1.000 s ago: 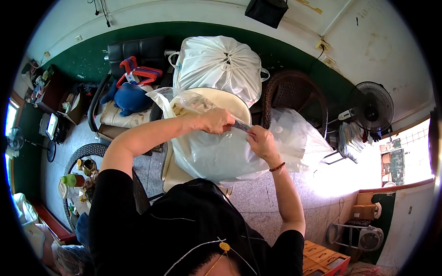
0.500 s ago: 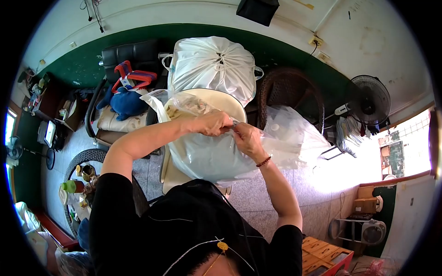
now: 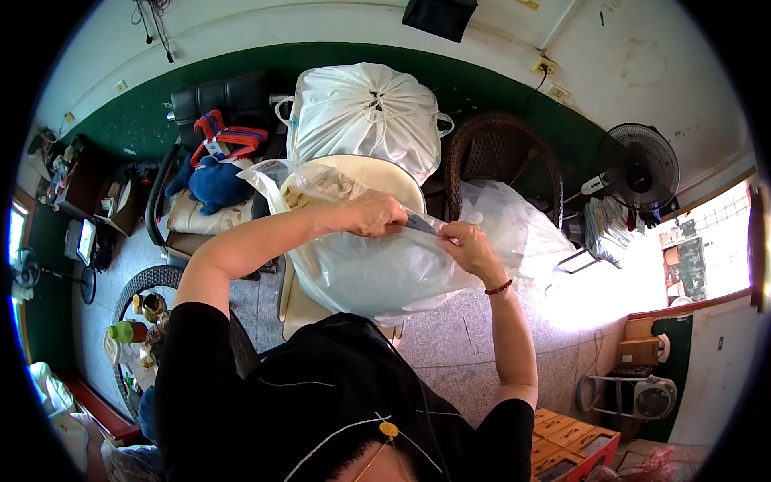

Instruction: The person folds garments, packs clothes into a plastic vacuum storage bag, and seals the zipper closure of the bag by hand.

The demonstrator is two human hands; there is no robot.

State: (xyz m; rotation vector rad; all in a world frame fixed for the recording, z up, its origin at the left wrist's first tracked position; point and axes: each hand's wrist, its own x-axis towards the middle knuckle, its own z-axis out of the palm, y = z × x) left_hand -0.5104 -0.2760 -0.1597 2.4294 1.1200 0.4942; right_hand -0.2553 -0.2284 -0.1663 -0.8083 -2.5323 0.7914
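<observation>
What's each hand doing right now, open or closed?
Left hand: closed, gripping the plastic bag.
Right hand: closed, pinching the plastic bag, a stretch pulled between both hands.

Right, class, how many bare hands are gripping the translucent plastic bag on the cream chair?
2: the left hand grips the bag's upper edge, in front of the cream chair's back; the right hand pinches it farther right. Neither is hidden.

You wear a black shirt with short, loose sleeves. Thin white lines run across its front. A round gold charm hangs from your thin gold chain. Your right wrist has a dark red band that looks like beads.
</observation>
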